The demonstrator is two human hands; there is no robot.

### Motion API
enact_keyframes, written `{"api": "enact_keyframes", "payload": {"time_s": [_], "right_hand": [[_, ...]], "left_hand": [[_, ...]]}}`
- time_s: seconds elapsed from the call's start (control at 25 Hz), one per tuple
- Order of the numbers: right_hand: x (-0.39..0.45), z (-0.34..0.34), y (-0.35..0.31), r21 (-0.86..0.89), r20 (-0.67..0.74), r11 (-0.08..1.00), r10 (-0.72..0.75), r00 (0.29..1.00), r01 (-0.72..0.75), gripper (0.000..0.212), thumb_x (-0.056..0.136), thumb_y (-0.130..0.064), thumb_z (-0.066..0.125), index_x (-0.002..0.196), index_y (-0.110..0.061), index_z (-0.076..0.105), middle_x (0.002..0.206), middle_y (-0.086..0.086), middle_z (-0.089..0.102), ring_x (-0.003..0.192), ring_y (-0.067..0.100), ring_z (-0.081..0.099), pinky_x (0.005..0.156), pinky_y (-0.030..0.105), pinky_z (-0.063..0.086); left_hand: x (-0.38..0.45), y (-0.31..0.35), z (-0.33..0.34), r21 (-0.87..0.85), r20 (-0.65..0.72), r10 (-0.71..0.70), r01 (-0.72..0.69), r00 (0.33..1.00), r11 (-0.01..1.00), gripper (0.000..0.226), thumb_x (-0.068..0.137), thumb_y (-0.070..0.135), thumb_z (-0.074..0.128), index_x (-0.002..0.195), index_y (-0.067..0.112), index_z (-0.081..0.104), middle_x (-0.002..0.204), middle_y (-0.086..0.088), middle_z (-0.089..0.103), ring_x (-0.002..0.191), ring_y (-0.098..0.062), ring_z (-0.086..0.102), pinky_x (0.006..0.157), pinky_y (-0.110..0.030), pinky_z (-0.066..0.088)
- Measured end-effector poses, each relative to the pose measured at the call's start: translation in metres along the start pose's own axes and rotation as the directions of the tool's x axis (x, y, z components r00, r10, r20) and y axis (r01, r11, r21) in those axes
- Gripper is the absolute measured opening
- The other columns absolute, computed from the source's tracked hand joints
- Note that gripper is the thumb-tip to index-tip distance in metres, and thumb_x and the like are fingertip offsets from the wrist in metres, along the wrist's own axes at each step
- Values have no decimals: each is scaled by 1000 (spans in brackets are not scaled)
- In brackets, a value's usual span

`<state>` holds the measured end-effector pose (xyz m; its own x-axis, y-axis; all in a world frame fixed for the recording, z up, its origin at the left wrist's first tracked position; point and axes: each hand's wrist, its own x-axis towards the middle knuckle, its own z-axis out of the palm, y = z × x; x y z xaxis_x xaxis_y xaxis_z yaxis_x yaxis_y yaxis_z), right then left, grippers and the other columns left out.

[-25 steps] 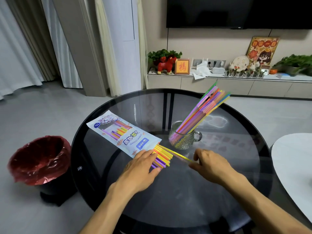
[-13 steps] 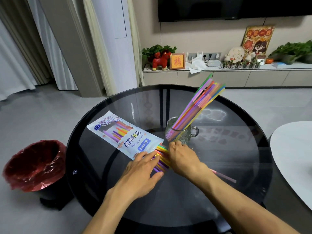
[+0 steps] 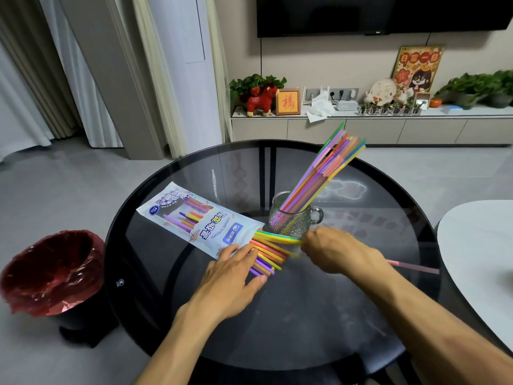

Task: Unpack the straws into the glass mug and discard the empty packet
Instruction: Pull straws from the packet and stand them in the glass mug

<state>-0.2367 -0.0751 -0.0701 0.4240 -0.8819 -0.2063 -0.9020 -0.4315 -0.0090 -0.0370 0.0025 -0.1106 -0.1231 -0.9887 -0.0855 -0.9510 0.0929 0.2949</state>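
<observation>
A white printed straw packet (image 3: 200, 218) lies flat on the round black glass table (image 3: 277, 315), its open end toward me. Coloured straws (image 3: 268, 252) stick out of that end. My left hand (image 3: 236, 273) presses flat on the packet's mouth and the lower straws. My right hand (image 3: 333, 251) pinches the ends of the upper straws, yellow and green, beside the mug. The glass mug (image 3: 291, 218) stands upright behind them with a leaning bundle of straws (image 3: 327, 168) in it. A pink straw (image 3: 413, 266) lies on the table past my right wrist.
A black bin with a red liner (image 3: 52, 270) stands on the floor left of the table. A white table edge (image 3: 477, 259) is at the right. A low cabinet with plants and ornaments (image 3: 361, 118) runs along the far wall.
My right hand dropped a pink straw on the table, came back to the packet's mouth and now pulls a few straws out to the right. My left hand stays on the packet.
</observation>
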Motion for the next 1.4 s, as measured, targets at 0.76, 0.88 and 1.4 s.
{"api": "enact_keyframes", "payload": {"time_s": [0.76, 0.88, 1.4], "right_hand": [[-20, -25, 21, -96, -339, 969, -247, 908, 228, 8, 94, -18, 45, 93, -25, 48, 98, 1, 68, 95, 28, 60, 69, 35, 36], [-18, -22, -2, -252, -420, 878, -478, 771, 407, 4, 90, -24, 55, 92, -26, 53, 89, -6, 70, 87, 26, 60, 72, 36, 38], [-43, -64, -31, 900, -430, 127, 107, 896, 417, 54, 89, -13, 67, 138, -18, 44, 126, 7, 62, 109, 14, 64, 87, 29, 56]], "left_hand": [[2, 40, -21, 321, -605, 283, -98, 744, 942, 55, 77, 26, 63, 130, 14, 54, 127, -6, 59, 118, -27, 54, 107, -51, 31], [6, 38, -20, 306, -469, 234, -92, 852, 948, 41, 81, 26, 48, 121, 21, 51, 102, 0, 67, 97, -25, 65, 103, -47, 36], [4, 50, -64, -733, -455, -74, -326, 887, 597, 23, 99, 30, 47, 88, 20, 65, 80, 3, 73, 76, -9, 71, 65, -25, 57]]}}
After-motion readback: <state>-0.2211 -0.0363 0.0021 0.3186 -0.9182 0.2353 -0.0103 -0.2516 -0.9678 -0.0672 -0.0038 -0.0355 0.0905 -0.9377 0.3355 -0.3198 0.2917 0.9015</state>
